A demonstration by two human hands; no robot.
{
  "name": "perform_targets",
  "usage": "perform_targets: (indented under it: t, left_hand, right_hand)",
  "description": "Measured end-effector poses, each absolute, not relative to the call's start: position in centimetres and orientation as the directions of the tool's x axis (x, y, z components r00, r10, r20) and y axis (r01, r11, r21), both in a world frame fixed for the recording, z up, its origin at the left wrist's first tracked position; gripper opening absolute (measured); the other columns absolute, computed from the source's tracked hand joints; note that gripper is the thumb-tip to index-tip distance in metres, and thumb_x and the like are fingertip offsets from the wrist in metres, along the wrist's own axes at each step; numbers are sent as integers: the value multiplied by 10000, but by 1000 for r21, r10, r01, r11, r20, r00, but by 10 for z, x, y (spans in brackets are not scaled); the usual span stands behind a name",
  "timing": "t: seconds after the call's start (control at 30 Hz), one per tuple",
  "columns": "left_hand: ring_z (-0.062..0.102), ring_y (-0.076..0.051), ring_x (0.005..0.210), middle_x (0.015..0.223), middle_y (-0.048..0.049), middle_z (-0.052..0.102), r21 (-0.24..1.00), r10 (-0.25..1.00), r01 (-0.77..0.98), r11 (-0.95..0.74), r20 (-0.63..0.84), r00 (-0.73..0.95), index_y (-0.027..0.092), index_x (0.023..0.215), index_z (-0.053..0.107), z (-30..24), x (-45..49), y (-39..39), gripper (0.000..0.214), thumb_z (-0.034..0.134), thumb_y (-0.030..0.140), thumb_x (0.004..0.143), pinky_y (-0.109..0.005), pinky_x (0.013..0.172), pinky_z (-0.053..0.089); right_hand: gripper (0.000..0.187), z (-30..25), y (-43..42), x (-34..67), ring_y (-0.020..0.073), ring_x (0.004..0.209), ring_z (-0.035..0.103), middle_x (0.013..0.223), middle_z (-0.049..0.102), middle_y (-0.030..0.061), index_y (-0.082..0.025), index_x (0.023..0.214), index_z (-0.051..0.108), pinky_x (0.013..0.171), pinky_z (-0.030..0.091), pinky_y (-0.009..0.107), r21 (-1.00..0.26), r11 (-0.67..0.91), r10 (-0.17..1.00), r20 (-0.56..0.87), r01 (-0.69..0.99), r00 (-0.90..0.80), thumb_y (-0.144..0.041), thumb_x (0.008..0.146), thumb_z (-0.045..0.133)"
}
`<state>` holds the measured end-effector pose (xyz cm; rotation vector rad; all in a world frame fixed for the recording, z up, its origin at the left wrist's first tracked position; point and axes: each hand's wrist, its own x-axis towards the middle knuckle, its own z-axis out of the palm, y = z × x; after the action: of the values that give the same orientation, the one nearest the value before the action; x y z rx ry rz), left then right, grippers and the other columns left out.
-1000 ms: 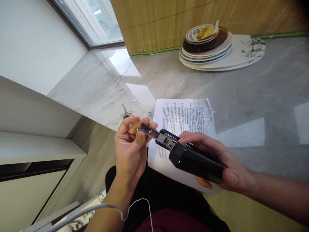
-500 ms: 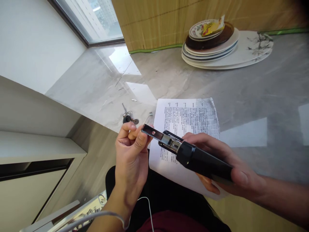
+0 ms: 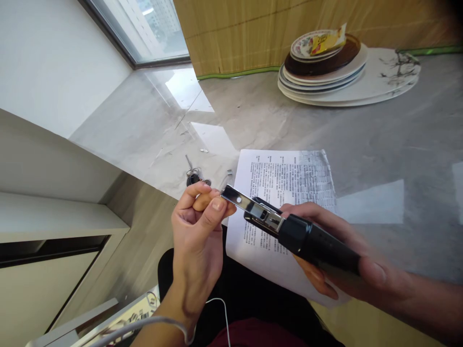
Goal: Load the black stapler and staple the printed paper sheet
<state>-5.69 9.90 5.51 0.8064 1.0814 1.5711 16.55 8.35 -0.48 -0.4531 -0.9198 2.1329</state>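
Observation:
A black stapler (image 3: 321, 246) is gripped in my right hand (image 3: 372, 270), with the fingers along its far side and the thumb at its rear. Its top is swung open, baring a shiny metal strip (image 3: 237, 198) with a hole and the magazine part. At the strip's tip, my left hand (image 3: 198, 231) has thumb and fingertips pinched together, the fingers partly behind the metal. Whatever lies between those fingertips is hidden. Below the stapler, a printed paper sheet (image 3: 249, 173) hangs over the counter's front edge, its far right corner crumpled.
Keys (image 3: 193, 177) lie on the grey counter (image 3: 253, 115) beyond my left hand, near small bits of staples (image 3: 229, 172). Stacked plates (image 3: 321, 86) with a yellow wrapper (image 3: 327, 43) on top stand at the back right. A white cable (image 3: 152, 320) crosses my left forearm.
The stapler has shifted slightly right along with the view, so its metal tip sits farther from my left thumb. My left hand stays pinched; my right hand keeps its hold.

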Motion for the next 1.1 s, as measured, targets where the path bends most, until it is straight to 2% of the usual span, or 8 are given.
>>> perform_targets:
  t: [0.07, 0.17, 0.27, 0.37, 0.7, 0.77, 0.9, 1.1]
  left_hand:
    - [708, -75, 760, 822, 50, 690, 963, 956, -243, -121, 48, -288, 241, 1026, 729, 53, -63, 102, 177, 831, 222, 881, -177, 794, 612]
    - [731, -162, 971, 964, -6, 726, 965, 904, 196, -177, 238, -355, 235, 1041, 732, 41, -86, 113, 116, 769, 242, 931, -320, 951, 607]
    - [662, -262, 1187, 1167, -79, 707, 729, 920, 679, -80, 316, -231, 245, 1140, 763, 19, -118, 123, 185, 647, 310, 1011, -489, 1088, 534]
    - [546, -346, 1357, 1434, -134, 571, 442, 943, 891, -105, 330, -53, 254, 1305, 730, -4, -143, 127, 321, 639, 334, 1007, -584, 1184, 431]
    - [439, -381, 1485, 1581, -191, 478, 321, 927, 936, -144, 376, 14, 177, 1541, 508, -9, -155, 144, 512, 540, 327, 1052, -594, 1221, 391]
    - [441, -348, 1492, 1581, -184, 487, 324, 910, 911, -256, 398, 114, 194, 1586, 443, -6, -139, 144, 527, 493, 282, 1069, -564, 1220, 403]
    - [470, -325, 1482, 1587, -131, 521, 305, 830, 774, -555, 267, 490, 239, 1559, 480, -6, -99, 142, 498, 510, 306, 1066, -546, 1204, 422]
    - [470, -339, 1479, 1602, -110, 517, 223, 781, 748, -625, 180, 598, 268, 1515, 542, -6, -70, 154, 471, 509, 401, 1064, -575, 1186, 395]
  right_hand:
    - [706, -2, 85, 162, 62, 424, 450, 910, 672, 23, -306, 1411, 573, 338, 310, 201, -674, -490, 765, -29, -553, -643, -688, 837, 729]
    - [602, 1, 93, 159, 89, 401, 390, 741, 634, 12, -273, 1373, 620, 303, 291, 215, -583, -495, 815, -56, -644, -576, -689, 944, 546]
    - [568, 4, 108, 157, 106, 462, 385, 946, 690, 78, -275, 1316, 665, 290, 256, 236, -588, -407, 905, -153, -699, -397, -672, 993, 417]
    - [514, 7, 118, 154, 109, 507, 381, 1115, 684, 97, -286, 1230, 693, 322, 254, 254, -661, -320, 947, -212, -679, -241, -641, 1011, 394]
    - [388, 3, 135, 152, 171, 685, 538, 1188, 690, 108, -262, 1167, 708, 669, 528, 390, -778, -205, 979, -172, -594, -112, -543, 1026, 480]
    - [397, -1, 142, 153, 162, 686, 548, 1201, 695, 107, -256, 1196, 696, 716, 536, 393, -781, -207, 978, -177, -589, -110, -552, 1023, 495]
    - [440, 6, 157, 162, 137, 617, 518, 1140, 722, 107, -238, 1194, 671, 637, 507, 354, -780, -184, 983, -147, -598, -111, -594, 1003, 497]
    - [481, 58, 166, 212, 130, 604, 484, 1150, 724, 113, -226, 1227, 669, 565, 481, 325, -832, -82, 988, 3, -548, -153, -616, 980, 532]
